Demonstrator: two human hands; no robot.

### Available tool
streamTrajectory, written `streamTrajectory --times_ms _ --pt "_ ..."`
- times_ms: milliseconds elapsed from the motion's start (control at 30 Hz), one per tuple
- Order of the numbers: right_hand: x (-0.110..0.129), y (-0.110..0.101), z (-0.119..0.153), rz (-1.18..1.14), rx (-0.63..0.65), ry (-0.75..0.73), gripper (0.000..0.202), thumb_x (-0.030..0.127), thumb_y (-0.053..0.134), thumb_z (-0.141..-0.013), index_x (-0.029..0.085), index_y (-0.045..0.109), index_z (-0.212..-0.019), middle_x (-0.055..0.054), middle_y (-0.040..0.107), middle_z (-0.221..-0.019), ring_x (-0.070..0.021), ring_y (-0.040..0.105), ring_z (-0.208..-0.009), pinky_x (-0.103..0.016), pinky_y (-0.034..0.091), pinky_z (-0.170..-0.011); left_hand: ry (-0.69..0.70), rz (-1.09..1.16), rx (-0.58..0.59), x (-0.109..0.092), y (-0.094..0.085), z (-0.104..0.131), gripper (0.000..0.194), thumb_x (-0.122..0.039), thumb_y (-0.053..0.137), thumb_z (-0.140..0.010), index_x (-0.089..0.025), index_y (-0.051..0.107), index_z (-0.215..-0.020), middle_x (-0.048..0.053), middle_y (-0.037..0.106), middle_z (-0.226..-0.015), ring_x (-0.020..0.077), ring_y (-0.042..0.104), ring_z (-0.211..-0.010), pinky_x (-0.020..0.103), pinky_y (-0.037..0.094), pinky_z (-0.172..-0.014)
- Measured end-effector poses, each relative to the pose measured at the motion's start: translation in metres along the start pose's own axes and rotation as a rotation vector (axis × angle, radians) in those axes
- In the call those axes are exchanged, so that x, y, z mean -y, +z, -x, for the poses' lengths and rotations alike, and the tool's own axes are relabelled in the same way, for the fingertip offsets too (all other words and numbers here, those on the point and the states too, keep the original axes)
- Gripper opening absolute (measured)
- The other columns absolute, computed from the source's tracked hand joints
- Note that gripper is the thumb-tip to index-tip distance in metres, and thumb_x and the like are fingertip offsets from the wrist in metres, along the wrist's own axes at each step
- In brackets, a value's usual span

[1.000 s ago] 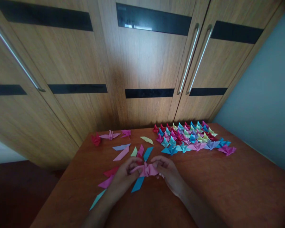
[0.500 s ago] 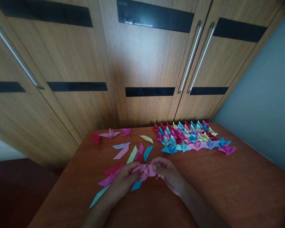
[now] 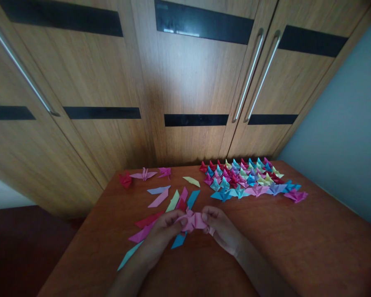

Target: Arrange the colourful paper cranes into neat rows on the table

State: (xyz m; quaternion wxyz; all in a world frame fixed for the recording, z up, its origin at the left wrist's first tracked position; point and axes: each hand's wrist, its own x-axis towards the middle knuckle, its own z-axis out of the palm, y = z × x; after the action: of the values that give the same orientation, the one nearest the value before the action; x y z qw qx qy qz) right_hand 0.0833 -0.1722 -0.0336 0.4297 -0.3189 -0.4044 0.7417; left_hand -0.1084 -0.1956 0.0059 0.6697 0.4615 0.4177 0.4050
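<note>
A pink folded paper piece is held over the middle of the table between both hands. My left hand pinches its left end, thumb on top. At its right end, my right hand closes thumb and fingers on the paper. Pleats and small points show between the hands; the parts under the fingers are hidden. Below and to the left lie flat folded paper strips, among them a magenta strip, a blue strip and a mint strip, the last partly behind my left forearm.
Rows of colourful folded paper pieces stand at the back right of the wooden table. A pink paper crane, a red folded piece and a magenta one sit back left. A wooden cabinet rises directly behind.
The pink paper has turned slightly between my fingers, showing a flatter, wider face. Both hands stay in nearly the same place, and the view has shifted very slightly.
</note>
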Motion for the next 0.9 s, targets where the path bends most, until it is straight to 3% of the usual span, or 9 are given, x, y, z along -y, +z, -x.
streamTrajectory --times_ms 200,400,633,900 --pt "-0.0031 0.001 0.0025 -0.035 0.054 -0.024 0.041 0.048 0.079 -0.063 0.016 0.053 -0.062 0.006 0.046 -0.05 -0.0062 0.04 -0.047 -0.019 0.029 -0.048 -0.006 0.098 -0.013 0.002 0.0025 -0.0015 0.019 -0.024 0.074 -0.066 -0.018 0.062 -0.08 -0.002 0.06 -0.075 0.0114 0.053 -0.067 0.02 0.038 -0.062" --pt "-0.0031 0.0012 0.0016 -0.064 -0.018 -0.035 0.042 0.05 0.079 -0.062 0.017 0.052 -0.061 0.006 0.047 -0.053 -0.0064 0.04 -0.049 -0.018 0.03 -0.047 -0.029 0.19 -0.087 -0.0033 0.0084 0.0012 0.021 -0.028 0.075 -0.065 -0.018 0.06 -0.076 -0.003 0.056 -0.068 0.0091 0.05 -0.059 0.019 0.038 -0.056" --pt "0.0032 0.0057 0.0014 -0.002 0.003 -0.006 0.028 0.038 0.077 -0.069 0.018 0.066 -0.085 0.0 0.062 -0.075 -0.009 0.053 -0.062 -0.019 0.04 -0.054 0.028 -0.06 -0.185 -0.0069 0.0078 -0.0018 0.02 -0.036 0.067 -0.071 -0.018 0.059 -0.073 -0.002 0.056 -0.068 0.0133 0.051 -0.063 0.022 0.04 -0.06" --pt "0.0019 0.0042 0.0007 0.042 0.006 -0.029 0.02 0.035 0.074 -0.072 0.016 0.068 -0.078 0.0 0.06 -0.071 -0.0083 0.051 -0.061 -0.019 0.037 -0.055 0.087 -0.204 -0.203 -0.004 0.0086 -0.0051 0.014 -0.031 0.064 -0.072 -0.018 0.059 -0.071 -0.003 0.054 -0.066 0.0136 0.048 -0.064 0.022 0.036 -0.06"
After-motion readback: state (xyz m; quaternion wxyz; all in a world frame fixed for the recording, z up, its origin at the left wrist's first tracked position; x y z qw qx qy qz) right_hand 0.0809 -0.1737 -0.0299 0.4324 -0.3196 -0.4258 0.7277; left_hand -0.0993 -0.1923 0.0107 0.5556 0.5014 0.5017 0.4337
